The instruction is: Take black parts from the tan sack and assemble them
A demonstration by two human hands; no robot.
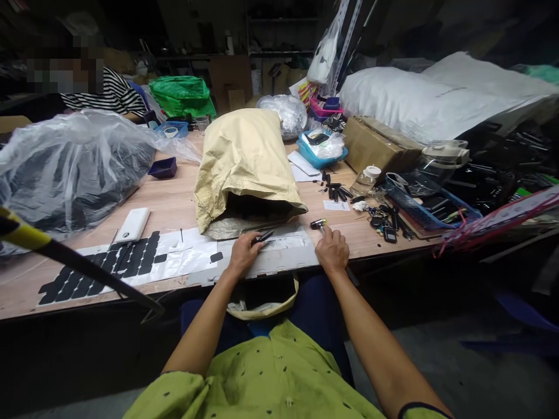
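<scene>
My left hand [244,253] is closed on a small dark, slim piece [265,235] that pokes out past the fingertips; its exact kind is hard to make out. A small hammer [319,223] is gripped in my right hand [332,250], its head with a yellowish end showing beyond the fingers. Both hands are over a pale grey board [279,260] along the table's near edge. Just behind them lies a cream woven sack [244,151], its dark mouth facing me. A second open bag [290,299] hangs at my lap below the edge.
To the left are a white power bank [133,224], a sheet of black stickers [144,256] and a big clear plastic bag [82,169]. Keys [384,218], a jar [365,180], a blue tray [458,212] and a cardboard box [378,145] stand right. A person in striped sleeves [120,93] sits across.
</scene>
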